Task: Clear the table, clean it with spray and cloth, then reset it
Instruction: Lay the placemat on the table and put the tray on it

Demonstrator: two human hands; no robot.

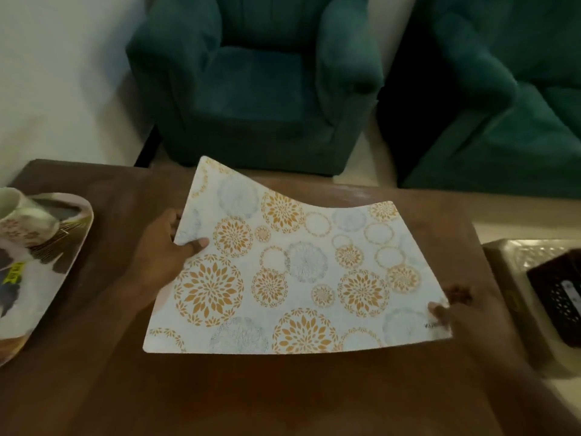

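Observation:
A white placemat with orange and grey flower circles hangs just above the brown wooden table, bowed so that its far left corner curls up. My left hand pinches its left edge, thumb on top. My right hand grips its near right corner, thumb on the printed face. No spray bottle or cloth is in view.
A patterned tray at the table's left edge carries a floral cup. Right of the table stands a lower surface with a dark perforated basket. Two green armchairs stand beyond the far edge.

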